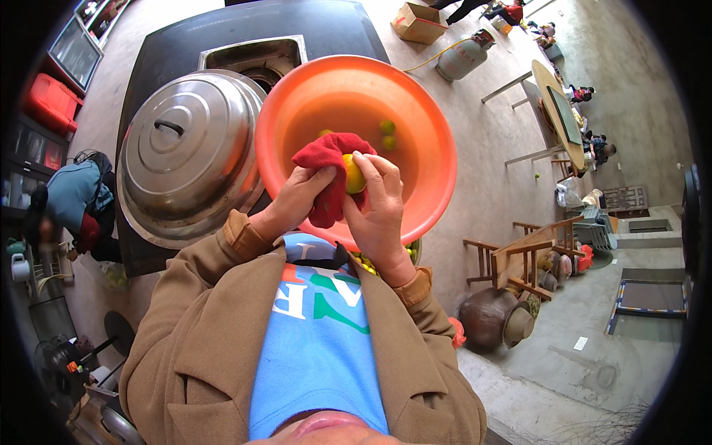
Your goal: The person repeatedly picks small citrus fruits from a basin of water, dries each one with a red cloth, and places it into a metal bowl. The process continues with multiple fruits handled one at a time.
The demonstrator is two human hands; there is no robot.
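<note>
My left hand (297,197) grips a red cloth (328,192), which is bunched around one side of a yellow-green citrus fruit (355,174). On the fruit's other side, my right hand (381,208) holds it between thumb and fingers. Both hands are over the near part of a large orange plastic basin (428,150). Several green and yellow fruits (388,128) lie in the water in the basin, one of them partly hidden behind the cloth. Below the basin's near rim, more small fruits (367,264) show in a container, mostly hidden by my right wrist.
A large metal pot lid (192,144) lies left of the basin on a black stove table (300,25) with a burner opening. A gas cylinder (463,58) stands beyond, right. A person (78,192) bends at left. Wooden stools (523,253) and a brown jar (486,317) are at right.
</note>
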